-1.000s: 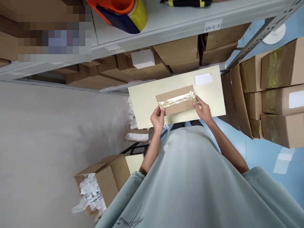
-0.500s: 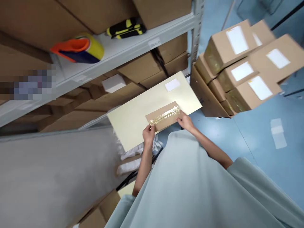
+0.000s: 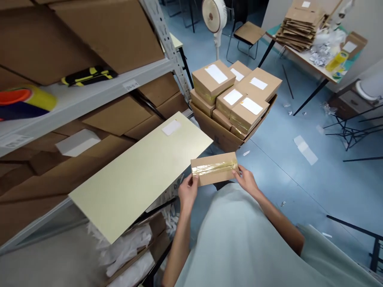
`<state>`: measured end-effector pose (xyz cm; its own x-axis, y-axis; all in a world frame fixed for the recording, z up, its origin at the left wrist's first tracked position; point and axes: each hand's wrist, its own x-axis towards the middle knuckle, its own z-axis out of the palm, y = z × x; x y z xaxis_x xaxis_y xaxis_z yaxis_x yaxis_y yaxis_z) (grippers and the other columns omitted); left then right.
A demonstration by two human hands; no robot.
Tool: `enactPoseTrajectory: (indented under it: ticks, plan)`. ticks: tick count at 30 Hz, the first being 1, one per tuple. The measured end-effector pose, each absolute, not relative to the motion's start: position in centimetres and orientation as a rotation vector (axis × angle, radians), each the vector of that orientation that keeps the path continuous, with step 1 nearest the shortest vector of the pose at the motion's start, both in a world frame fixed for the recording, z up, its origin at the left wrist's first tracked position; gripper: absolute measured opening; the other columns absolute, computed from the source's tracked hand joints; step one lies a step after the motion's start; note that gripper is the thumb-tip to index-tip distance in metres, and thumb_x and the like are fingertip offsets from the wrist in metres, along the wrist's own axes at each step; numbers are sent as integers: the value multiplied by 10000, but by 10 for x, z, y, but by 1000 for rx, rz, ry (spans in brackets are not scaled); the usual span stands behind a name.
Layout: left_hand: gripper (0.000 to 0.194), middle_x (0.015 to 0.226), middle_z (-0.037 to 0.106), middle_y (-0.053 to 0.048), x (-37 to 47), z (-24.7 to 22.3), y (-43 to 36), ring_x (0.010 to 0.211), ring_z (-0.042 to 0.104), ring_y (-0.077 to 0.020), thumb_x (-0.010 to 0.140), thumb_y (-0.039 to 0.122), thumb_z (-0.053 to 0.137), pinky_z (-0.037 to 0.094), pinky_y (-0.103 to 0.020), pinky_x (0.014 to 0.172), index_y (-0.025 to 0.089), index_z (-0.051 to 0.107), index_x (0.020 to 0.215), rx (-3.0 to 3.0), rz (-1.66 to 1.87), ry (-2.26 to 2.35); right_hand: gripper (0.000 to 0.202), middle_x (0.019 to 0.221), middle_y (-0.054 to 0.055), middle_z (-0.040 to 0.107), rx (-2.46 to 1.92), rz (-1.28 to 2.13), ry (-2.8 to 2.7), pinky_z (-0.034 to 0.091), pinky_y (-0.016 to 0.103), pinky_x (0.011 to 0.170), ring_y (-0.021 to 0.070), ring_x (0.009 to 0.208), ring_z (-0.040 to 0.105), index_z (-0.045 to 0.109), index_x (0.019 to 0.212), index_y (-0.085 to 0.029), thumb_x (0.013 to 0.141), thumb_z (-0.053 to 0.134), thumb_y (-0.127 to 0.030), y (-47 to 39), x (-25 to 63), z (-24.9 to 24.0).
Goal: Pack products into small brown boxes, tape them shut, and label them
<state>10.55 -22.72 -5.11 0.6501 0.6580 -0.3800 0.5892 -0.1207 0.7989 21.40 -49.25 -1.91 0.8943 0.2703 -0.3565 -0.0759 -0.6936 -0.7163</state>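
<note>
- Head view: the taped box (image 3: 214, 178) is held up in front of the body; the left grip (image 3: 188, 192) pinches one end, the right grip (image 3: 247, 180) the other.
- A moment ago it was over the pale tabletop (image 3: 137, 171); now it is past its edge, nearer the large carton (image 3: 216, 130) of labelled boxes (image 3: 207, 84), with both ends seemingly well supported.
- On the tabletop lies a white label (image 3: 171, 127).
- Beside it, the shelf (image 3: 103, 90) bears a tape dispenser (image 3: 42, 99).
- Farther out: blue floor (image 3: 273, 159), fan (image 3: 214, 18), chair (image 3: 248, 32).
</note>
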Motion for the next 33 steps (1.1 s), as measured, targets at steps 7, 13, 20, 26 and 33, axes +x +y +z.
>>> enactPoseTrajectory:
  ticks: [7,13,20,26,33]
  plan:
    - [401,1238,874,-74,159,36,-338,1111,853,-336,987,636,693,704,-435,966,360,906,1184,1865,58,621,413,1158,119,898,-2384,212,144,704,560,909,410,1045,872,849,1086,-384,998,589,-693,-625,262,58]
    - [350,1120,881,-67,283,86,-405,938,845,-304,1009,595,703,691,-438,869,373,907,1186,1805,-66,378,516,1010,163,889,-2732,-375,292,604,479,746,377,853,835,886,1205,-379,1039,555,-739,-687,381,122]
    - [338,1169,878,-56,507,99,-437,1069,822,-264,1091,453,667,640,-345,952,218,874,1219,1771,186,274,570,794,91,818,-2585,-760,85,527,368,731,228,666,686,915,1220,-167,1034,689,-656,-703,582,173]
    - [296,1194,869,-84,665,98,-400,1128,814,-270,1133,449,664,647,-373,1000,222,833,1218,1868,590,327,390,1120,88,857,-2090,-544,-406,661,465,996,292,1037,812,844,1231,-228,989,770,-524,-657,810,162]
    - [153,1409,803,-132,773,49,-327,1171,768,-310,1058,224,730,610,-411,1012,210,819,1182,2293,668,685,531,1275,119,828,-1834,-119,-602,606,479,1151,263,1177,786,682,1373,-191,862,784,-295,-518,1014,70]
